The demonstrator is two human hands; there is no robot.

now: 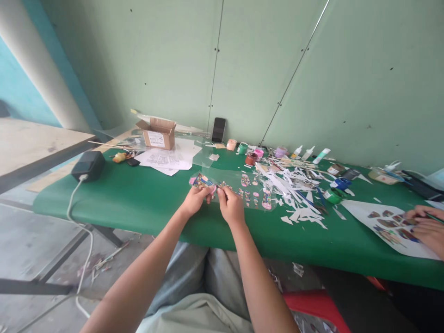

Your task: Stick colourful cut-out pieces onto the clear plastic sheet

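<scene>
My left hand (197, 200) is closed on a colourful patterned cutout (202, 180) with pink patches, held just above the table's front part. Close beside it, my right hand (231, 206) pinches with thumb and finger near the cutout's right end. A small multicoloured bit shows at the right fingertips, too small to make out. Right of my hands, a clear plastic sheet (229, 176) lies on the green table, with several similar patterned pieces (266, 199) on it.
White paper scraps (294, 185) are heaped to the right, with paint jars (251, 159) behind. A phone (218, 130) leans on the wall. Leftward are a cardboard box (159, 134), printed sheets (173, 159) and a black adapter (88, 165). Another person's hands (428, 226) work at far right over a sheet (367, 217).
</scene>
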